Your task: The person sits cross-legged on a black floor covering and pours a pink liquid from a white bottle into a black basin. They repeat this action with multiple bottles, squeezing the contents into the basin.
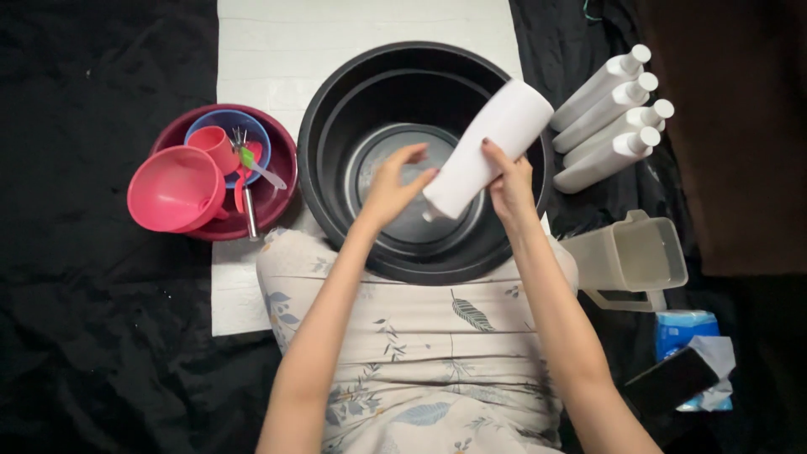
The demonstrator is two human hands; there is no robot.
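Note:
My right hand (510, 183) grips a white plastic bottle (492, 143) and holds it tilted, neck end down, over a large black basin (336, 92). My left hand (393, 185) is at the bottle's lower neck end, fingers curled around its cap area. Inside the basin a round dark lid or plate (382, 155) lies on the bottom. The bottle's cap is hidden behind my fingers.
Left of the basin, a dark red bowl (284, 155) holds a pink funnel (175, 188), a blue bowl, a pink cup and utensils. Several white bottles (607, 118) lie at the right. A translucent jug (632, 259) and a tissue pack (685, 332) are nearer right. Black cloth surrounds a white mat (269, 50).

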